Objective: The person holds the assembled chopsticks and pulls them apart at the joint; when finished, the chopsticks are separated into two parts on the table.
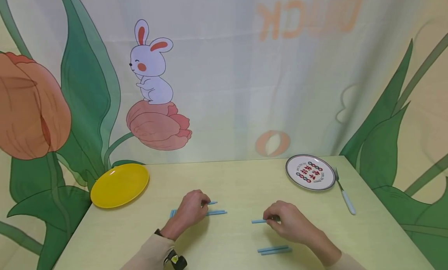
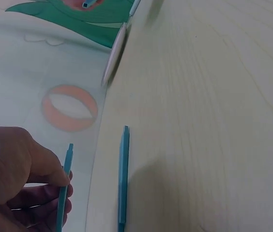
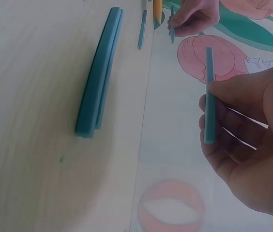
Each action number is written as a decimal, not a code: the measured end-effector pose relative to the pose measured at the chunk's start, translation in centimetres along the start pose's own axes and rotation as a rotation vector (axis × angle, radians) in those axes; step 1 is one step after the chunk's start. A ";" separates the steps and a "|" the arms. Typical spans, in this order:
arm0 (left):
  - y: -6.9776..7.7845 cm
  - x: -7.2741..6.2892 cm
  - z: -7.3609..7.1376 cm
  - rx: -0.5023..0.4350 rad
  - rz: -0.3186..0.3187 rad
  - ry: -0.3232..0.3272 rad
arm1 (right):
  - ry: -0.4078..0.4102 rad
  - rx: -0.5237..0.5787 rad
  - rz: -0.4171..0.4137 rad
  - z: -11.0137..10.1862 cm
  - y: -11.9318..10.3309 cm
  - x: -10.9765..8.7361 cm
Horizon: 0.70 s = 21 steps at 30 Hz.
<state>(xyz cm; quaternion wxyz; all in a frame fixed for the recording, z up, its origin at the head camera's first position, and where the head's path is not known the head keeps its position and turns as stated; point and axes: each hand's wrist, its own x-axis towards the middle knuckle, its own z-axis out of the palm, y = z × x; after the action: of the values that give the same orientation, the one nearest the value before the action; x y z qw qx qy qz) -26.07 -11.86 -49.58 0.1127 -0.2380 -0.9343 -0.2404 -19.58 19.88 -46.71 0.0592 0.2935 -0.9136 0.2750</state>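
Note:
My left hand (image 1: pixel 191 208) pinches a slim light-blue stick (image 2: pixel 66 183) between thumb and fingers; its upper end narrows to a small tip. Beneath that hand, more blue sticks (image 1: pixel 217 213) with similar narrowed tips lie on the table, partly covered by the hand. On the other side, my right hand (image 1: pixel 288 222) grips a short blue stick (image 3: pixel 210 104) with a blunt end, raised over the table. Just in front of it, a small group of blue sticks (image 1: pixel 274 250) lies side by side on the tabletop.
A yellow plate (image 1: pixel 120 185) stands at the table's far left. At the back right lies a white plate (image 1: pixel 310 185) with red characters, with a fork (image 1: pixel 346 196) beside it. A printed curtain (image 1: pixel 224 87) hangs along the table's (image 1: pixel 224 176) back edge.

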 end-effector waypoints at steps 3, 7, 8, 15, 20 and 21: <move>-0.2 0.1 0.4 -0.002 0.002 -0.006 | 0.000 0.006 -0.013 0.0 0.1 -0.2; -0.3 0.4 0.7 -0.005 0.022 -0.012 | -0.006 0.002 -0.017 0.0 0.2 -0.5; -0.3 0.5 0.8 -0.006 0.027 -0.016 | -0.007 -0.001 -0.016 0.0 0.2 -0.6; -0.3 1.0 1.0 -0.008 0.003 -0.091 | -0.010 -0.007 -0.032 0.2 0.5 -1.1; -0.4 1.1 1.3 -0.027 -0.020 -0.143 | -0.035 -0.006 -0.016 0.4 0.6 -1.3; -0.4 1.1 1.3 -0.030 -0.024 -0.148 | -0.042 -0.007 -0.009 0.4 0.6 -1.4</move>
<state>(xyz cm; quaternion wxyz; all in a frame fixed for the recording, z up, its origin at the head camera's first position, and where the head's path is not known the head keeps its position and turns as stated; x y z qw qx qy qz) -27.35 -11.13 -50.52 0.0369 -0.2453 -0.9392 -0.2374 -18.78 20.81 -47.73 0.0423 0.3034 -0.9142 0.2653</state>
